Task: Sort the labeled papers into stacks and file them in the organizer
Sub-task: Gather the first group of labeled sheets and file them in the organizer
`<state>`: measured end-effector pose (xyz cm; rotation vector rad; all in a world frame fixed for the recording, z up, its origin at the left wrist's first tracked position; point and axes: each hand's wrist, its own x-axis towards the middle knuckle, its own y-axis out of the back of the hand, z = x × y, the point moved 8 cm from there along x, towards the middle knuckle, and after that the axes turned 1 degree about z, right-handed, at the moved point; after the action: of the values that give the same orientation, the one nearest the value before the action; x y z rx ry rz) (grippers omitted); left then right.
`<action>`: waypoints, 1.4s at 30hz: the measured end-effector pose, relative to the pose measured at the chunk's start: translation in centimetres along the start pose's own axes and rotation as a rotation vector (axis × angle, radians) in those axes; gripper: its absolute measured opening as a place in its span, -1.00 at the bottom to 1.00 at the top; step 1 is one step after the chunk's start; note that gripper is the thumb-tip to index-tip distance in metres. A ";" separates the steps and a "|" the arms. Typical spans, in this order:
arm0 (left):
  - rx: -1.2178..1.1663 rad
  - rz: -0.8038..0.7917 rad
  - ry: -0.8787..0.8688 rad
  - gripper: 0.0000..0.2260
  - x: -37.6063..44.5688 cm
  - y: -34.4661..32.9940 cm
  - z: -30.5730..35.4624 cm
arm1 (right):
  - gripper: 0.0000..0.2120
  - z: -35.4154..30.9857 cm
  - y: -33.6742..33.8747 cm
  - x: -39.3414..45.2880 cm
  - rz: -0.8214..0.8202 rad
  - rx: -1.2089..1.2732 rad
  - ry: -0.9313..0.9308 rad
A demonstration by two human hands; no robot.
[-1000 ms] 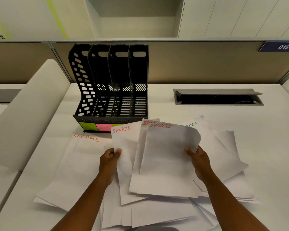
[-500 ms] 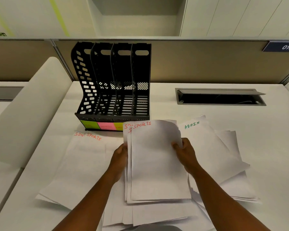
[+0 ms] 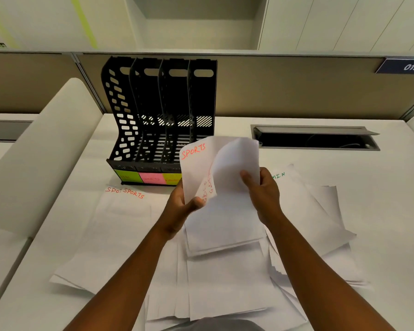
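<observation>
Between the two hands, in the head view, the white sheets headed SPORTS in red (image 3: 221, 187) now form one squared sheaf, where a second ago they were fanned apart; it has been raised toward the black four-slot plastic organizer (image 3: 160, 120) at the far left of the white desk (image 3: 380, 211). The left hand (image 3: 179, 207) pinches its left edge under the thumb; the right hand (image 3: 263, 194) curls round its right edge, bending the top. Gathered so, this stack looks ready to file. Two more SPORTS sheets (image 3: 120, 223) lie flat at left. The green-lettered sheet (image 3: 304, 206) at right shows only "MIN" behind the right hand. Coloured slot labels (image 3: 151, 177) are too blurred to read.
</observation>
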<state>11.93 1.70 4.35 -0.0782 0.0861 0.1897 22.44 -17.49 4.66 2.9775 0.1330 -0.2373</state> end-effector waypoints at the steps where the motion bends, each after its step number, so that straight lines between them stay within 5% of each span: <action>1: -0.009 -0.009 -0.013 0.08 0.1 0.1 0.4 | -0.77 -0.5 0.1 0.0 0.016 0.014 0.013; 6: -0.149 -0.081 -0.053 0.02 0.0 0.6 1.6 | -0.75 -1.3 0.3 -0.1 0.052 0.023 0.026; 10: 0.018 0.028 0.048 -0.01 -0.6 2.6 -0.6 | -0.69 -0.5 0.4 0.2 0.069 -0.055 0.004; 15: 0.081 0.314 0.160 -0.62 -1.6 4.2 -3.0 | -0.65 1.1 -0.9 -0.3 -0.082 -0.115 -0.071; 18: 0.010 0.391 0.214 -0.76 -1.8 4.8 -4.0 | -0.58 2.9 -1.9 -1.1 -0.225 -0.119 -0.114; 22: 0.041 0.378 0.242 -0.78 -1.5 5.7 -4.7 | -0.59 4.5 -2.0 -1.3 -0.255 -0.201 -0.082; 25: 0.130 0.509 0.282 -0.76 -1.5 9.3 -6.0 | -0.55 5.2 -1.7 -1.0 -0.216 -0.206 -0.091; 33: 0.809 0.830 0.483 -0.62 -4.9 22.7 -9.4 | -0.68 6.9 -2.2 -1.2 -0.232 -0.191 -0.100; 38: 0.956 0.790 0.621 -0.29 -6.3 26.0 -9.6 | -0.68 7.4 -3.5 -2.0 -0.264 -0.187 -0.117; 42: 1.029 0.732 0.633 -0.31 -6.6 26.1 -9.9 | -0.74 7.8 -3.9 -2.2 -0.279 -0.208 -0.134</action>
<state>-0.27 25.20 -6.72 0.9402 0.8363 0.8250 18.75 -15.01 -3.17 2.7187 0.5237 -0.4257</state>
